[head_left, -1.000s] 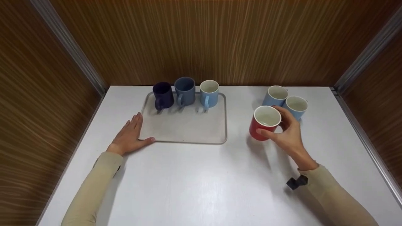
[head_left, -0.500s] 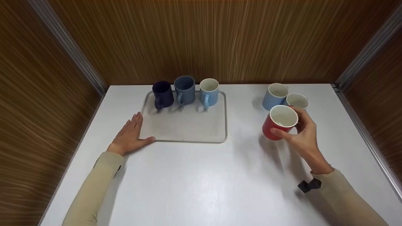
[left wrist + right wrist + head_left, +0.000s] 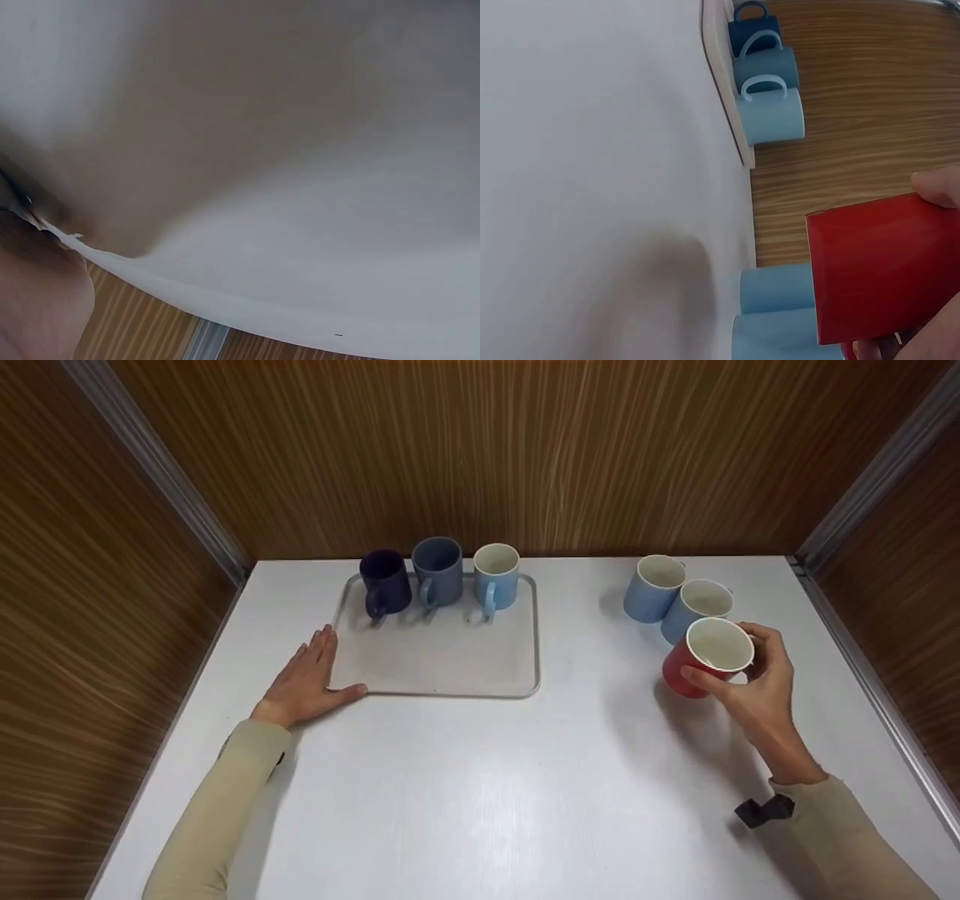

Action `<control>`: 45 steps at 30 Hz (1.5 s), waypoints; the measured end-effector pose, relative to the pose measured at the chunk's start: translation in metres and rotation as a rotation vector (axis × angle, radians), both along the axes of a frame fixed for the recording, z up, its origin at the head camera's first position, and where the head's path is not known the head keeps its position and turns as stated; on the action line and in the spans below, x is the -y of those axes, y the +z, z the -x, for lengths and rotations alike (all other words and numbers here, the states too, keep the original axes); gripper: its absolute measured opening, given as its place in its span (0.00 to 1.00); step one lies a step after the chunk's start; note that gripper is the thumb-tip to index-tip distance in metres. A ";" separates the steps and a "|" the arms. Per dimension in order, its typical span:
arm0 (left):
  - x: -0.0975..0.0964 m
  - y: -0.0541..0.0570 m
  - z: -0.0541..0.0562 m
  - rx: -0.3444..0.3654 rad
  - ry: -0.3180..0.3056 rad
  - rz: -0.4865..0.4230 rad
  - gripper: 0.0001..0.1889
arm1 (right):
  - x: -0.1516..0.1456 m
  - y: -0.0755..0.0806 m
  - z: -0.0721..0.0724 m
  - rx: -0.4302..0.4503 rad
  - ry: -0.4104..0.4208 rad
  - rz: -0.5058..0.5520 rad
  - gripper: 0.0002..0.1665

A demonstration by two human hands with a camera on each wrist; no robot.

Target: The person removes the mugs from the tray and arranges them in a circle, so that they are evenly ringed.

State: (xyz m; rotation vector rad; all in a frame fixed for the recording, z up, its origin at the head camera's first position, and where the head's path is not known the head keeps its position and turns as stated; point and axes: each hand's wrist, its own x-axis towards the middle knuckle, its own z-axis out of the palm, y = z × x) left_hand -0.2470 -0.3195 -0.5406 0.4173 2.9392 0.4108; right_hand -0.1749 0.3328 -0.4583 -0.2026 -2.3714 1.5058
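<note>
While the left hand (image 3: 306, 682) lies with straight fingers about a corner of the tray (image 3: 435, 660), the right hand (image 3: 759, 690) grips the red mug (image 3: 694, 658) nearly upright above the desk (image 3: 480, 795), just in front of two light-blue mugs (image 3: 679, 619).

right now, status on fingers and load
Right fingers gripping red cylindrical mug, raised. Left fingers resting at grey rectangular tray. Two pale blue mugs just beyond.

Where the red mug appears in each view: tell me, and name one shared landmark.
Head: the red mug is right of centre, held in the right hand.
Left wrist: not in this picture.
Right wrist: lower right, reaching the picture's right edge.
Shared landmark: the white tabletop, visible in all three.
</note>
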 end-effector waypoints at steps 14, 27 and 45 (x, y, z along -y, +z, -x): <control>0.002 -0.001 -0.001 -0.011 0.007 0.005 0.65 | -0.019 -0.029 0.015 0.168 -0.095 -0.009 0.53; 0.001 0.000 0.001 -0.007 -0.003 0.020 0.66 | -0.020 -0.041 0.025 0.208 -0.114 0.008 0.57; 0.002 -0.004 0.005 -0.002 0.000 0.013 0.66 | -0.015 -0.042 0.032 0.214 -0.130 -0.010 0.61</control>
